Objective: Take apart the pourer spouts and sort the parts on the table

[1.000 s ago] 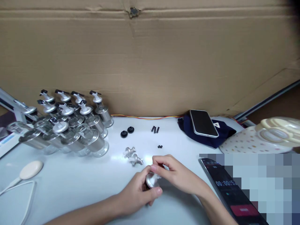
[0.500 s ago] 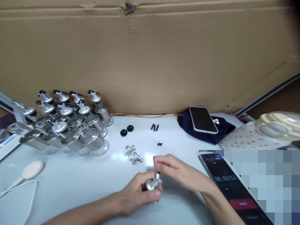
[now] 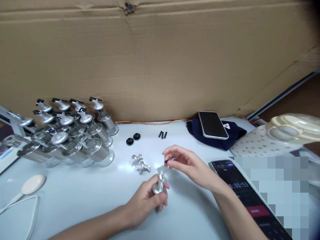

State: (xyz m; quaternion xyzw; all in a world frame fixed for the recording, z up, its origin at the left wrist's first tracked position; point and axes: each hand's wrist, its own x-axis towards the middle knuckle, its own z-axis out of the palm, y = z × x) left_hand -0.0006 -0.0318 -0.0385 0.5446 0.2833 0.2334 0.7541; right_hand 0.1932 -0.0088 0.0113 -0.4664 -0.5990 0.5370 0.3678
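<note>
Three loose spouts (image 3: pixel 159 189), two black discs (image 3: pixel 129 141)

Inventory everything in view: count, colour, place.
Sleeved glass bottles: ten or more, clear and grey, left
Levered spouts: several, silver and black, on bottles
Round discs: two, black, middle
Loose metallic spouts: two, silver, middle
Slim bars: three, black, middle
Fabric item: one, navy, right
Flat phone: one, black and silver, on fabric item
Timer phone: one, black, right
Dotted container: one, white and cream, right
Oval corded device: one, cream, left
Wires: some, red and yellow, rear
Cardboard panel: one, brown, rear
Tabletop: one, pale, underneath
Held spout: one, silver, front
Tiny piece: one, black, front
Left hand: one, bare, around held spout
Right hand: one, bare, pinching tiny piece
</note>
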